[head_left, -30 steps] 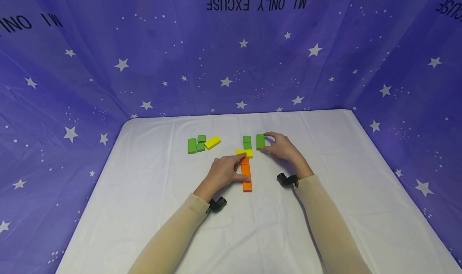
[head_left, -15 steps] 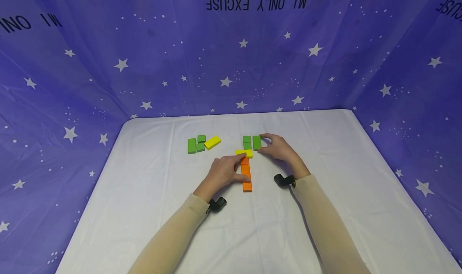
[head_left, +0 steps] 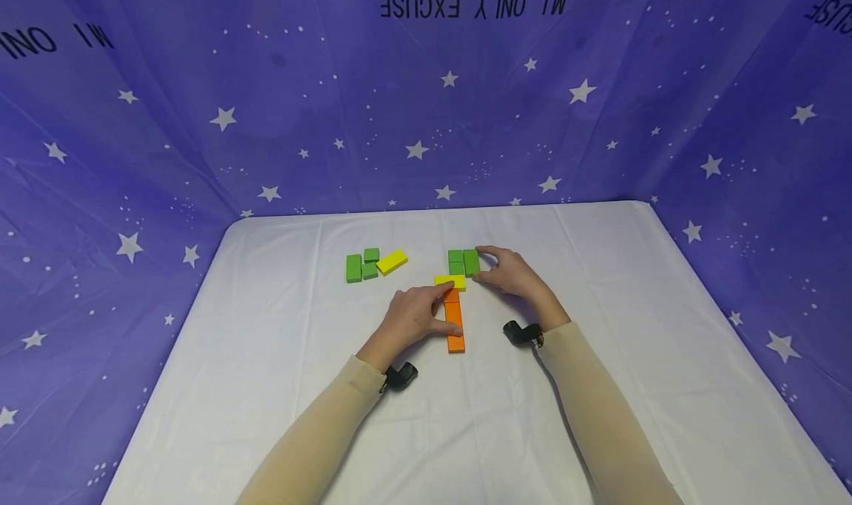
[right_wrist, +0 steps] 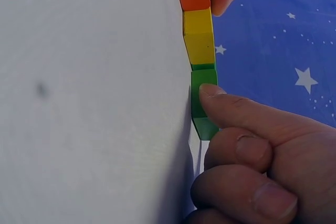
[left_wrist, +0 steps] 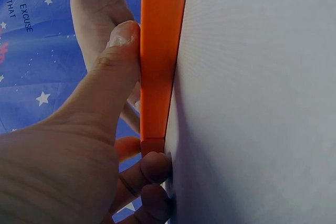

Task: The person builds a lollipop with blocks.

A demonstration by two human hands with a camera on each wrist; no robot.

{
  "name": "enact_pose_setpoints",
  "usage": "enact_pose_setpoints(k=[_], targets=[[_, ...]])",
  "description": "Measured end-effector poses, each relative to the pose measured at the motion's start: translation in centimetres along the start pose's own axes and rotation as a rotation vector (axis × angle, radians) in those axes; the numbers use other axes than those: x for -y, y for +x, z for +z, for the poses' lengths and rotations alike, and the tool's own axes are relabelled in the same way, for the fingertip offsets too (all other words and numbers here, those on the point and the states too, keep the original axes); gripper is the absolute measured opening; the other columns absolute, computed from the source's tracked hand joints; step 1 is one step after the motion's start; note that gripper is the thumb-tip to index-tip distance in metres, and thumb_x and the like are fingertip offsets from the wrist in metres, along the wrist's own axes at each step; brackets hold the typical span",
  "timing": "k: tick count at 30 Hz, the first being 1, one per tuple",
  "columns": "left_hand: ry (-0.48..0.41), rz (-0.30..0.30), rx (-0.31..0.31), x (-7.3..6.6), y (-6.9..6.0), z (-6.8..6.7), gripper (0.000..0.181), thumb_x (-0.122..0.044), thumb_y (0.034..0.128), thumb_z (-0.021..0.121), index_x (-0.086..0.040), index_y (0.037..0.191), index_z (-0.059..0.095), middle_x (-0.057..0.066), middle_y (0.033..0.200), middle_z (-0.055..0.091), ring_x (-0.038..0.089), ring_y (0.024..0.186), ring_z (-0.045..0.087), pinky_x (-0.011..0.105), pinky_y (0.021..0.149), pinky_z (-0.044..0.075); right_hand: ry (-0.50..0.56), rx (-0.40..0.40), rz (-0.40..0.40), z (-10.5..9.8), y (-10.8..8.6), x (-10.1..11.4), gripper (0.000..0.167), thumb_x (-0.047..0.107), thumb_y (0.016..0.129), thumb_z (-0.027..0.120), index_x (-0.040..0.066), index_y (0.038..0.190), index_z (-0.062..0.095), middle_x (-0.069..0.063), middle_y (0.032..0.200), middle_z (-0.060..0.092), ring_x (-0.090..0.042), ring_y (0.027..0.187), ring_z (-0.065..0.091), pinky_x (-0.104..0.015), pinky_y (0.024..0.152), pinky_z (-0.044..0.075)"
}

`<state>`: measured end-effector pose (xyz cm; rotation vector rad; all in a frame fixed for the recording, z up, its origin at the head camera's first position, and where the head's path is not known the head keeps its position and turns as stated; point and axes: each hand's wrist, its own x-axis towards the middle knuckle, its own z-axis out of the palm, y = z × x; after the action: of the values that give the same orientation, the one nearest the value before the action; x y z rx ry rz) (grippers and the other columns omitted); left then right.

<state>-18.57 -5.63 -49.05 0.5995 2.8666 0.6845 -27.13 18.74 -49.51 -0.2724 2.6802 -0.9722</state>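
My right hand [head_left: 511,272] pinches a long green block [head_left: 471,262] between thumb and index finger. That block lies alongside two small green blocks [head_left: 455,262]. Below them sits a yellow block [head_left: 442,281] laid crosswise, with a small orange block [head_left: 452,296] and a long orange block [head_left: 455,342] in line under it. My left hand [head_left: 414,316] rests over this row, index fingertip on the yellow block and thumb on the long orange one. In the left wrist view, that thumb presses the long orange block [left_wrist: 157,66] while other fingertips reach the tabletop beside the row.
Farther left lie another long green block [head_left: 353,268], two small green blocks [head_left: 370,270] and a tilted yellow block [head_left: 392,262]. The white tabletop [head_left: 279,305] meets a purple star-print curtain [head_left: 373,120] at its back and sides.
My right hand has slid the long green block leftward, from apart to up against the two small green blocks. The left hand has stayed in place.
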Motion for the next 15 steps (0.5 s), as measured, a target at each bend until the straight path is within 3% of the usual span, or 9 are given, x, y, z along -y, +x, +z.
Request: enact_pose_setpoints(k=[7, 15], targets=[[-0.005, -0.004, -0.002, -0.06, -0.06, -0.04, 0.098, -0.065, 0.0731, 0.089, -0.022, 0.155, 0.058, -0.005, 0.072, 0.043, 0.015, 0.071, 0.046, 0.034, 0.071, 0.030, 0.009, 0.002, 0.006, 0.01, -0.03, 0.16, 0.072, 0.033, 0.095, 0.077, 0.014, 0.158, 0.051, -0.022, 0.161, 0.050, -0.038, 0.125, 0.056, -0.058, 0.115, 0.045], [-0.009, -0.006, -0.001, -0.07, -0.05, -0.05, 0.098, -0.065, 0.0732, 0.090, -0.022, 0.155, 0.058, -0.005, 0.072, 0.043, 0.015, 0.071, 0.046, 0.035, 0.072, 0.031, 0.007, 0.005, -0.001, 0.04, -0.03, 0.25, 0.072, 0.034, 0.095, 0.077, 0.014, 0.159, 0.049, -0.022, 0.162, 0.048, -0.040, 0.136, 0.052, -0.061, 0.121, 0.038]])
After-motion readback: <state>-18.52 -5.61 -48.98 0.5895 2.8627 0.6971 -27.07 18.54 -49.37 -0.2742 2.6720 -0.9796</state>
